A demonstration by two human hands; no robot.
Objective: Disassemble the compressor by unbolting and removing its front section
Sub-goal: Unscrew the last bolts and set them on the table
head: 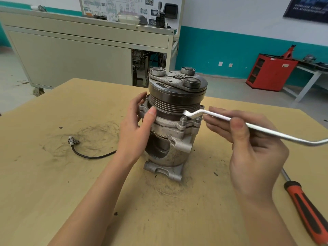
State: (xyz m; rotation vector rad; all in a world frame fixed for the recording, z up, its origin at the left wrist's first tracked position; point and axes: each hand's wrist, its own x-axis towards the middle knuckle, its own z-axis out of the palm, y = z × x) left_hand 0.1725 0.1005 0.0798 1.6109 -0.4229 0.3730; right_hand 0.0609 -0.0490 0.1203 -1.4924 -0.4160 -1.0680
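Note:
The compressor [174,137] stands upright on the wooden table [53,174], its dark grooved pulley [177,100] and clutch plate on top. My left hand [136,128] grips its left side at the flange, thumb lying on the silver collar. My right hand [248,142] pinches a long silver offset wrench [266,130] between thumb and fingers. The wrench's ring end sits over a flange bolt [184,119] on the compressor's right front.
An orange-and-black screwdriver [305,210] lies at the table's right edge. A black cable with a grey plug [73,142] trails left of the compressor. Behind stand a beige cabinet [79,55], a red tool cabinet [269,71] and a side bench.

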